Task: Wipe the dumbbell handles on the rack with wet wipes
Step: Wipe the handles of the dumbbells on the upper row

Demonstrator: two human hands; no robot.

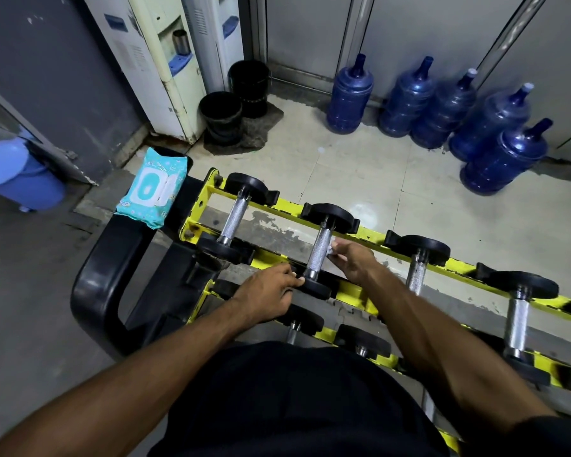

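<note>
My right hand [351, 260] pinches a small white wet wipe [331, 248] against the knurled steel handle [318, 250] of the second dumbbell [330, 217] on the yellow rack [370, 234]. My left hand [269, 293] curls around its near round black plate [315, 289]. The soft turquoise wipes pack [155, 189] lies on a rounded black frame [94, 285], left of the rack.

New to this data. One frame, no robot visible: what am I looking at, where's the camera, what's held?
There is no machine here: a person works with bare hands, and the single picture comes from a camera worn on their head, looking down. The left hand grips the near end of a dumbbell lying on a yellow rack. The right hand pinches a white wipe against its metal handle. A pack of wet wipes lies on the black frame at the rack's left end. Blue water jugs stand on the floor behind.
</note>
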